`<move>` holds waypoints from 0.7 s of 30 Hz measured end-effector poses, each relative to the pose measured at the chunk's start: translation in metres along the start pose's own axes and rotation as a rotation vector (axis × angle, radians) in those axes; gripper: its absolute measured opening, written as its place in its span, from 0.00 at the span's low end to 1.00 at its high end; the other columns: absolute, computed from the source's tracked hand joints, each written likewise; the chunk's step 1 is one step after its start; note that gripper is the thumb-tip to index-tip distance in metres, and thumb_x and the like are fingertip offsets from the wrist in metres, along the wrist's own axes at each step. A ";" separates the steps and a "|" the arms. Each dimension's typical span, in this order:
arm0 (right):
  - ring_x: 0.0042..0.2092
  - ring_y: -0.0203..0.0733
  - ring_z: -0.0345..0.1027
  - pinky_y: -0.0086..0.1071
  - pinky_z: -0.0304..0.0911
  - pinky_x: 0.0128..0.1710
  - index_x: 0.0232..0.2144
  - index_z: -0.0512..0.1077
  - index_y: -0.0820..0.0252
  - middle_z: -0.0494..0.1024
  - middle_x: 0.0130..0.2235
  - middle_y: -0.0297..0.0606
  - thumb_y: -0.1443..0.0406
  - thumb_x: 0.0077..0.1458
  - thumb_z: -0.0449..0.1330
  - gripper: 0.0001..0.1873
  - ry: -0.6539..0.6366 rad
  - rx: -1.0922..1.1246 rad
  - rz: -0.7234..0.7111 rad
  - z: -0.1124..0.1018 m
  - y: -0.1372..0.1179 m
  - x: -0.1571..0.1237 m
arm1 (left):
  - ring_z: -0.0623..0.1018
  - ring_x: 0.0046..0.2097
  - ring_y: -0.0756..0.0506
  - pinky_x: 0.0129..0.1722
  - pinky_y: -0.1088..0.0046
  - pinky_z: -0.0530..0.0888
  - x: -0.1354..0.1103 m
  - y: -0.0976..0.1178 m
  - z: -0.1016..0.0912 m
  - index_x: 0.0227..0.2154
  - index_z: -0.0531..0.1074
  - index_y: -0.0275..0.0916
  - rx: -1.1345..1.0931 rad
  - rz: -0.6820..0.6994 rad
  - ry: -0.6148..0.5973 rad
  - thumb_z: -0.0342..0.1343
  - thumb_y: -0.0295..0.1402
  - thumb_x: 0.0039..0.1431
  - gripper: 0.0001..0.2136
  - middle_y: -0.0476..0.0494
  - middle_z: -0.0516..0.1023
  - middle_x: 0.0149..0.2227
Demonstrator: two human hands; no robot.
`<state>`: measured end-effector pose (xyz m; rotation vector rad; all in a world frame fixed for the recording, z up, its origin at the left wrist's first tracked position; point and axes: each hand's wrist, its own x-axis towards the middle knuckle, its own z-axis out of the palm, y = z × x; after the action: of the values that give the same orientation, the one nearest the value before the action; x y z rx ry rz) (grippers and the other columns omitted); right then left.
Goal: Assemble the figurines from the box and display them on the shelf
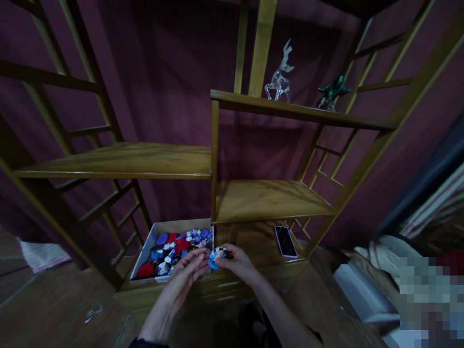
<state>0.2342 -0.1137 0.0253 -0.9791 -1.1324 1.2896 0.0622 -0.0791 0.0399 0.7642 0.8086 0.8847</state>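
A small figurine (213,261) with a round blue base is pinched in my right hand (235,261), in front of the lowest shelf. My left hand (188,271) is close beside it, fingers stretched out and fingertips at the figurine's left edge; whether they touch it I cannot tell. Just behind my left hand stands a shallow white box (142,256) on the lowest shelf, full of similar small figures and round pieces in red, blue, purple, black and white. My left hand partly covers its front right side.
A wooden shelf unit (119,162) fills the view against a dark red wall. A phone (285,241) lies on the lowest shelf at right. A clear deer figurine (280,79) and a green ornament (332,93) stand on the upper shelf. Cloth and a grey-white box (364,292) are at lower right.
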 end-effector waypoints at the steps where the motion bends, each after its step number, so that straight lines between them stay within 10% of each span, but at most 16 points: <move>1: 0.33 0.36 0.66 0.30 0.60 0.38 0.34 0.72 0.57 0.74 0.31 0.31 0.57 0.36 0.67 0.19 0.003 0.001 0.013 -0.001 -0.004 -0.001 | 0.77 0.40 0.44 0.40 0.71 0.73 0.002 0.000 -0.003 0.38 0.73 0.35 -0.019 0.005 0.018 0.62 0.28 0.44 0.15 0.39 0.78 0.38; 21: 0.33 0.36 0.66 0.31 0.63 0.37 0.30 0.72 0.58 0.74 0.30 0.32 0.59 0.40 0.65 0.13 0.295 -0.220 -0.298 -0.032 -0.142 -0.014 | 0.79 0.36 0.47 0.34 0.75 0.75 0.017 0.001 -0.026 0.36 0.72 0.35 -0.090 -0.040 0.217 0.55 0.21 0.49 0.10 0.39 0.79 0.34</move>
<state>0.2948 -0.1351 0.1568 -1.0742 -1.1523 0.7662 0.0465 -0.0579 0.0233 0.5776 0.9650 0.9728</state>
